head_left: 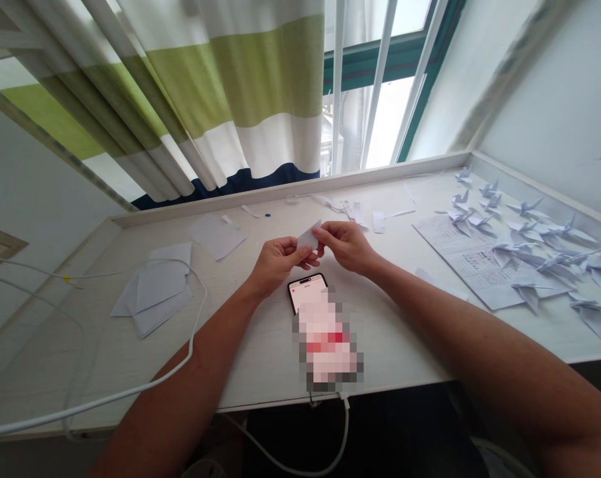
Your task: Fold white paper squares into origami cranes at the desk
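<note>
A small folded piece of white paper is held up between both hands, above the far end of a phone. My left hand pinches its lower left part between thumb and fingers. At the paper's right edge, my right hand grips it with thumb and forefinger. The phone lies face up just below the hands, its lit screen partly pixelated. How the paper is folded cannot be made out in detail.
Many folded paper cranes stand at the right, some on a printed sheet. Loose paper squares lie at the left, with more paper behind. A white cable crosses my left forearm. Paper scraps lie near the back ledge.
</note>
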Available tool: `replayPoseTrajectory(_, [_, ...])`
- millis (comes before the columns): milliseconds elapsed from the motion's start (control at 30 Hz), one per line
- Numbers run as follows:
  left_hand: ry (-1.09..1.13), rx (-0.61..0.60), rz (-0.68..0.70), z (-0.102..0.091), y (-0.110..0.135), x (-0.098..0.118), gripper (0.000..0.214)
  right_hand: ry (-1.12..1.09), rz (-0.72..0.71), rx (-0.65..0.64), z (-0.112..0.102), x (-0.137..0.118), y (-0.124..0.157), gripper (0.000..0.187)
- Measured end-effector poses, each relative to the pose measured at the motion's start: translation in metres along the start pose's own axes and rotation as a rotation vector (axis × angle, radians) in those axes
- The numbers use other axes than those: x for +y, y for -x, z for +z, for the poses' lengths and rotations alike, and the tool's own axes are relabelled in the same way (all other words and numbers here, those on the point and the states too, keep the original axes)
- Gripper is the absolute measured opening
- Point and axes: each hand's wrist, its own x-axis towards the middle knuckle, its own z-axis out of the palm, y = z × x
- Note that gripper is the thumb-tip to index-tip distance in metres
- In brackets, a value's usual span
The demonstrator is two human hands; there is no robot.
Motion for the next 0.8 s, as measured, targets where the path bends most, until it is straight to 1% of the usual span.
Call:
replayPoseTrajectory(300, [-0.008,0.039,0.019,0.007,-0.001,0.003,0.051,-0.009,0.015,0.065,0.003,-0.001,-0.001,0.054])
replayPoseTrajectory(367, [-0.011,0.049,0.021,0.008,-0.001,0.002,0.051,-0.036,0.025,0.057,0.003,-0.001,-0.002,0.053])
replayPoseTrajectory(467, [-0.019,0.047,0.028,0.008,-0.001,-0.001,0.048,-0.108,0.060,0.010,0.002,-0.001,-0.003,0.051])
replayPoseTrajectory(533, [-0.026,0.044,0.030,0.008,-0.001,-0.003,0.045,-0.127,0.069,0.009,0.001,0.000,-0.004,0.049])
replayPoseTrajectory(667, [-0.026,0.014,0.016,0.007,-0.001,-0.006,0.045,-0.090,0.051,0.031,-0.002,-0.001,-0.004,0.043])
replayPoseTrajectory(800, [-0.034,-0.042,-0.012,0.004,-0.001,-0.008,0.044,-0.151,0.049,0.080,0.000,-0.002,-0.003,0.037])
